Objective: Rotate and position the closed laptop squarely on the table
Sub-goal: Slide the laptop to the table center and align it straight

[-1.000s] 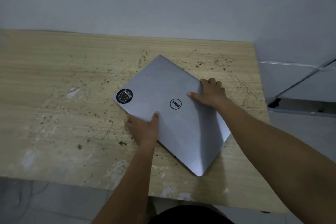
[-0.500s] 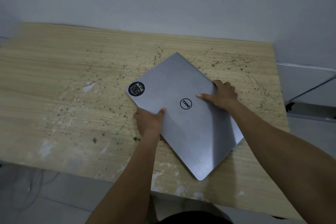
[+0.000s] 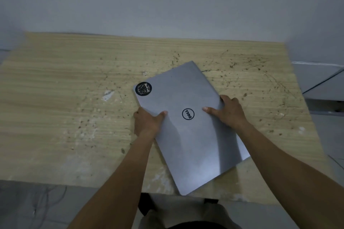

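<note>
Holding laptop (image 3: pixel 188 126) by both long edges: left hand (image 3: pixel 149 122) clamps left edge, thumb on lid; right hand (image 3: pixel 230 113) clamps right edge, fingers curled over it. Laptop lies closed on table (image 3: pixel 55 98), right of centre, long axis skewed, far end leaning left, near corner at front edge. Both forearms extended, flanking it. Needs clockwise turn, I judge.

"DELL" logo (image 3: pixel 188 114) in a ring, mid laptop (image 3: pixel 195 145) lid; round sticker (image 3: pixel 143 88) txt unreadable.
</note>
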